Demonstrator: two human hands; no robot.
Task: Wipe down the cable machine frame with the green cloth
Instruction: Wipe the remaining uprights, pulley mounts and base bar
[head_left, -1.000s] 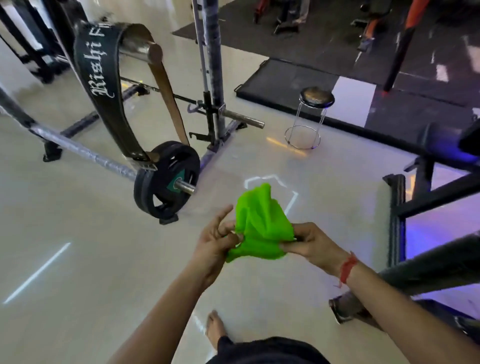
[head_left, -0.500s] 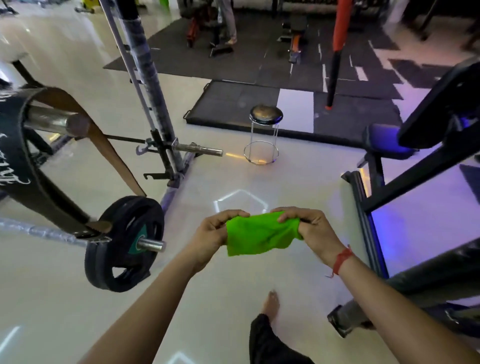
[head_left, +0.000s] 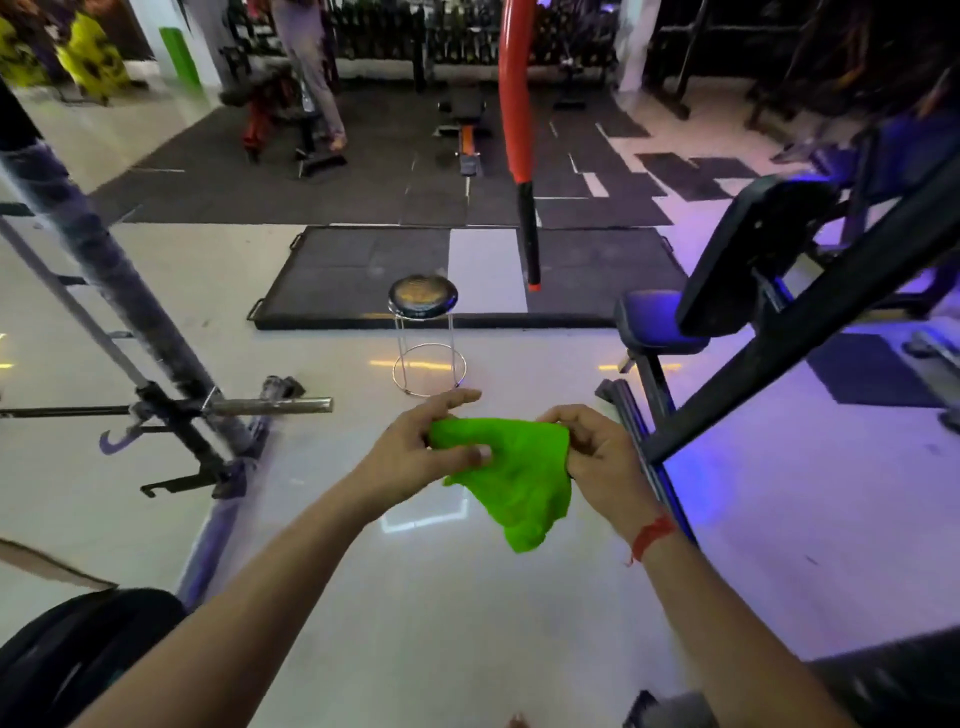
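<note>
The bright green cloth (head_left: 511, 478) hangs between my two hands over the pale floor, its lower corner drooping. My left hand (head_left: 415, 447) pinches the cloth's left edge between thumb and fingers. My right hand (head_left: 597, 457) grips the right edge, with a red thread on that wrist. A black slanted machine frame (head_left: 810, 332) with a dark pad rises just right of my right hand. A dark upright post (head_left: 109, 270) of a rack stands to the left.
A small round stool (head_left: 423, 332) stands on the floor ahead. A steel bar end (head_left: 270, 405) sticks out from the left rack, with hooks below it. A black weight plate (head_left: 67, 654) sits at the lower left. Black mats and a red pole (head_left: 514, 104) lie farther back, where a person stands.
The view has lifted and swung right, away from the barbell and belt. The cloth went from bunched, to stretched flat, to hanging with one corner down.
</note>
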